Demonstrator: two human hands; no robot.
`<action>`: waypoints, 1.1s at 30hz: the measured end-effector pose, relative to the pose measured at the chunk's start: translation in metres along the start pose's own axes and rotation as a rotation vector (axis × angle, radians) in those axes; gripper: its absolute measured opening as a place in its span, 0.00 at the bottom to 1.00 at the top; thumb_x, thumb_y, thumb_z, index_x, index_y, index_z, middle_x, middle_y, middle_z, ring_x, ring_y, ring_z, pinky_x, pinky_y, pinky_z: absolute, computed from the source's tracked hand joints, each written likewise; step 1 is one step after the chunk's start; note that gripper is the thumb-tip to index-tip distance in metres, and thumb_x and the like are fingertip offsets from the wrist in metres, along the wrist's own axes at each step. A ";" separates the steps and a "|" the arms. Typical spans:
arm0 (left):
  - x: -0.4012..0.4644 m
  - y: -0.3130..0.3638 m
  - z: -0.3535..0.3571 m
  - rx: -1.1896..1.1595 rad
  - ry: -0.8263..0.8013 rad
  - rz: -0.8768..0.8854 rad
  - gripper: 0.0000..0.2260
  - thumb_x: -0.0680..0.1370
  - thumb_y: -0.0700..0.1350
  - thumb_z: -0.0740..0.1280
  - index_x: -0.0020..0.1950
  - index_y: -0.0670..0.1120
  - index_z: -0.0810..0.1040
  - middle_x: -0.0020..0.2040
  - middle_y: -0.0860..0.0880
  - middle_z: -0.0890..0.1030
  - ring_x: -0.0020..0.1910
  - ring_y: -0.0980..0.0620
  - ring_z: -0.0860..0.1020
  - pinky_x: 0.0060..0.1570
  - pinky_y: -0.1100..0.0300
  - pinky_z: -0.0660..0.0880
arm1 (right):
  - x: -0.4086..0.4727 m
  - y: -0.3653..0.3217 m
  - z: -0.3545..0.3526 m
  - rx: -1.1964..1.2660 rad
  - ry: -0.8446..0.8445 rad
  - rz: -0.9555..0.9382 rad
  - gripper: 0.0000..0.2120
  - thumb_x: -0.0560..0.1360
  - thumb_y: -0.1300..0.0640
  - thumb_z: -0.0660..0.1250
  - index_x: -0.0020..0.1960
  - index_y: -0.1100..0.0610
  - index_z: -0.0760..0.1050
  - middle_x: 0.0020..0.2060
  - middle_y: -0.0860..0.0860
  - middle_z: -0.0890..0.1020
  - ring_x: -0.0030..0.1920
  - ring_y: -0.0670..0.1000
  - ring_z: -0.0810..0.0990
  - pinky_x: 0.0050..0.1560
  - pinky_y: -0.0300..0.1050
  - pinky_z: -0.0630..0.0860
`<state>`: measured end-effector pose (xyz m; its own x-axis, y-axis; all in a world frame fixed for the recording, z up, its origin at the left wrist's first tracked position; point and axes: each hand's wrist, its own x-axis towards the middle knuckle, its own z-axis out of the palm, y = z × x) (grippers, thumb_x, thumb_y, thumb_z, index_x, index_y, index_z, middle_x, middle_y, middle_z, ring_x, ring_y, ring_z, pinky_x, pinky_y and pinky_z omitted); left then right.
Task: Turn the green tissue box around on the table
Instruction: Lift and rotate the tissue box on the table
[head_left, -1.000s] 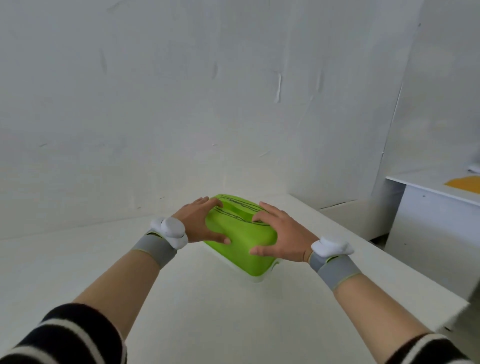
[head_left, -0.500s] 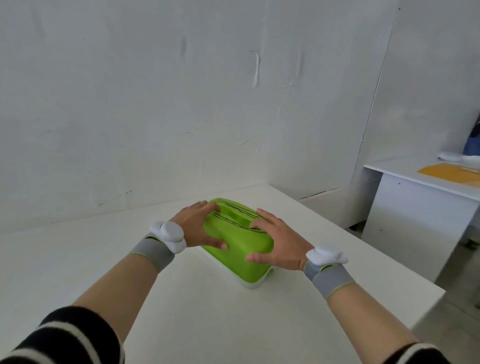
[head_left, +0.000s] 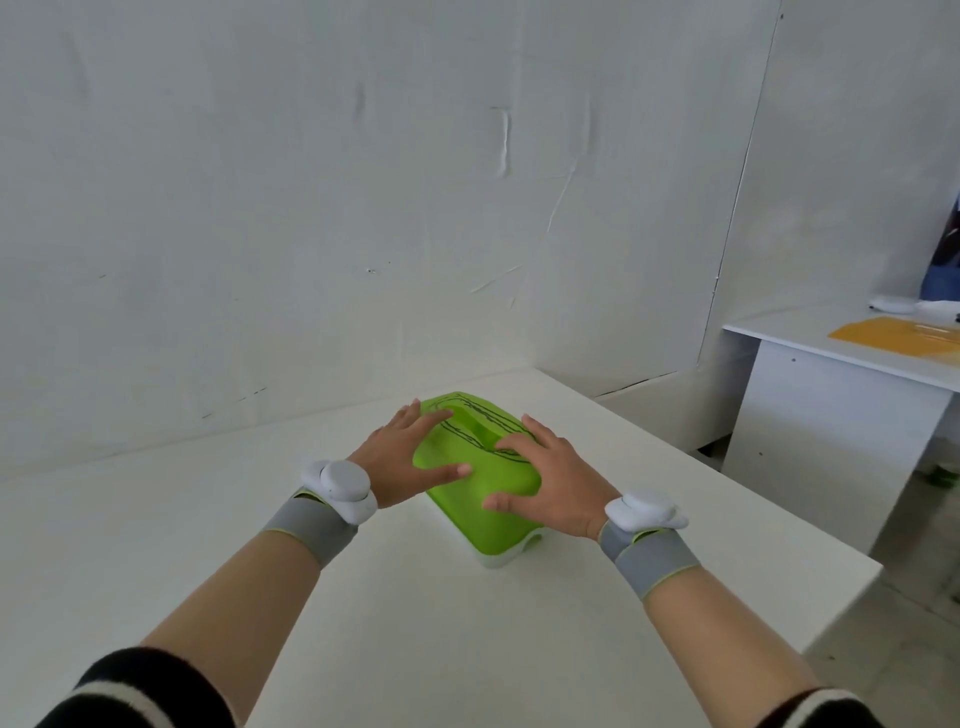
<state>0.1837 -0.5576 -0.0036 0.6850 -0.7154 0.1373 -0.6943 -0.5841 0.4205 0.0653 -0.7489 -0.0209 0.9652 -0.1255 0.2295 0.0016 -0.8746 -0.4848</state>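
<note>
A green tissue box with a white base and a dark-outlined slot on top lies on the white table, its long axis running from near right to far left. My left hand clasps its left side, thumb across the near end and fingers reaching up to the top. Its right side is held by my right hand, fingers spread over the lid and thumb on the near face. Both wrists carry grey bands with white sensors.
A white wall stands right behind the table. The table's right edge drops to the floor. A second white desk at the right carries an orange sheet and small white objects.
The view has shifted, so the box and hands sit a little higher and further right in frame. Both hands keep their hold on the box, whose angle looks about the same.
</note>
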 end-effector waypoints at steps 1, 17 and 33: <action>-0.003 0.004 0.001 -0.015 0.009 0.012 0.35 0.70 0.67 0.62 0.73 0.61 0.54 0.79 0.45 0.47 0.77 0.48 0.45 0.75 0.46 0.49 | -0.001 -0.002 0.000 0.007 0.001 0.005 0.33 0.62 0.31 0.67 0.64 0.40 0.65 0.76 0.52 0.53 0.72 0.58 0.57 0.69 0.54 0.61; -0.028 0.048 0.033 0.034 0.094 0.039 0.36 0.69 0.70 0.59 0.72 0.54 0.60 0.79 0.45 0.47 0.77 0.50 0.44 0.74 0.48 0.44 | 0.037 -0.020 -0.013 0.296 0.064 0.047 0.17 0.79 0.53 0.51 0.59 0.49 0.76 0.70 0.53 0.68 0.73 0.48 0.60 0.65 0.37 0.54; -0.027 0.046 0.027 0.126 0.061 0.044 0.31 0.71 0.61 0.64 0.71 0.54 0.61 0.78 0.43 0.52 0.77 0.47 0.48 0.75 0.49 0.48 | 0.048 -0.036 -0.013 0.162 -0.033 0.119 0.19 0.78 0.49 0.50 0.54 0.49 0.78 0.64 0.55 0.73 0.64 0.55 0.71 0.59 0.45 0.65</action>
<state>0.1273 -0.5748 -0.0120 0.6625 -0.7192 0.2092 -0.7438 -0.5988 0.2970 0.1078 -0.7294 0.0191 0.9691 -0.2056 0.1365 -0.0732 -0.7676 -0.6367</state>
